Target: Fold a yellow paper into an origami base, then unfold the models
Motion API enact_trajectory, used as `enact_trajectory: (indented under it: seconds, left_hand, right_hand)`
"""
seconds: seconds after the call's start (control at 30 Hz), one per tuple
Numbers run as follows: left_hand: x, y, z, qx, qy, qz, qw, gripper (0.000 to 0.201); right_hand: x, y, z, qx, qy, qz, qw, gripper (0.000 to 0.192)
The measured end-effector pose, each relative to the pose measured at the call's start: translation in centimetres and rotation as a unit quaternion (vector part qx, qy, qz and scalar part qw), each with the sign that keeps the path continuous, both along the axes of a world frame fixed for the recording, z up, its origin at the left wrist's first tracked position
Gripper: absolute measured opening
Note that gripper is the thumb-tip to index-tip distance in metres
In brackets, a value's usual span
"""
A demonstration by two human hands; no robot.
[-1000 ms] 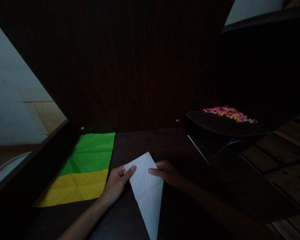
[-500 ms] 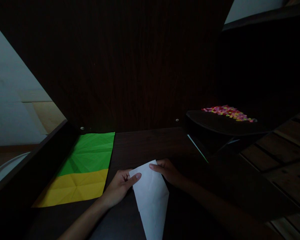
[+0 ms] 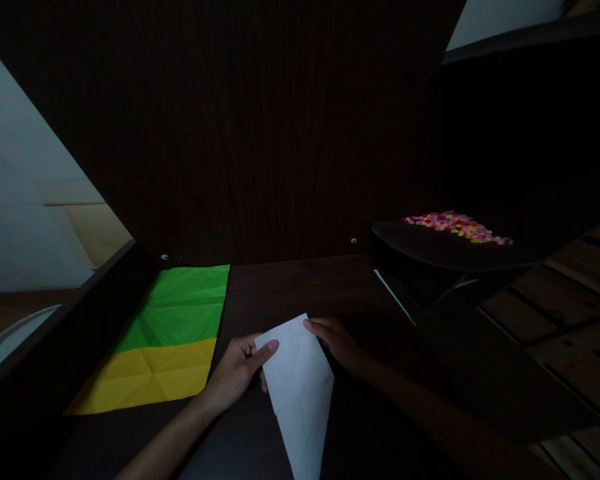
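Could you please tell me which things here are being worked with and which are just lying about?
In hand:
- white paper, folded to a point, on the dark desk
- left hand, thumb on its top left corner
- right hand, fingers on its top right edge

Lying about:
- green sheet
- yellow sheet
- coloured bits on a dark tray

The room was dim. A dark wooden panel (image 3: 260, 133) with vertical grain stood behind the dark table (image 3: 305, 287). At the left, a pale wall (image 3: 15, 200) and a light wooden floor (image 3: 97, 230) were visible beyond the table's raised edge. At the right there were brown wooden planks (image 3: 570, 293). A bright, pale patch (image 3: 505, 17) showed in the upper right corner.
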State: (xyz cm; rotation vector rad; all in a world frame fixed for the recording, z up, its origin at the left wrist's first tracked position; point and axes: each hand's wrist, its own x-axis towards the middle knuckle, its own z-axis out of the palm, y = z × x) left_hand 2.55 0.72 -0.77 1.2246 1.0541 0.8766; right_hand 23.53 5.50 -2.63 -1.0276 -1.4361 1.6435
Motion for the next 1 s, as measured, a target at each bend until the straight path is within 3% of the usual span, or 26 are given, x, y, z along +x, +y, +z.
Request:
enact_trajectory:
  seconds: [0.2,0.33,0.43,0.6,0.8,1.0]
  left_hand:
    - [-0.5,0.7,-0.4,0.004,-0.038,0.152,0.988,0.037]
    - [-0.6,0.8,-0.4,-0.008,-0.048,0.193,0.98,0.036]
    - [-0.4,0.8,-0.2,0.003,-0.054,0.206,0.977,0.039]
    - [-0.5,0.9,0.0,0.047,-0.044,0.23,0.971,0.065]
    - [-0.8,0.9,-0.2,0.056,-0.025,0.194,0.979,0.038]
    - [-1.4,0.7,-0.5,0.08,-0.068,0.166,0.981,0.037]
  right_hand:
    - [0.1,0.1,0.2,0.034,-0.017,0.021,0.999,0.031]
    - [0.1,0.3,0.1,0.047,-0.029,-0.013,0.998,0.03]
    - [0.1,0.5,0.0,0.051,-0.02,-0.038,0.998,0.033]
    - [0.4,0.7,0.0,0.021,0.018,-0.086,0.996,0.043]
    - [0.9,1.1,0.4,0.099,-0.007,-0.132,0.986,0.025]
    - [0.9,1.0,0.4,0.017,0.084,-0.126,0.988,0.029]
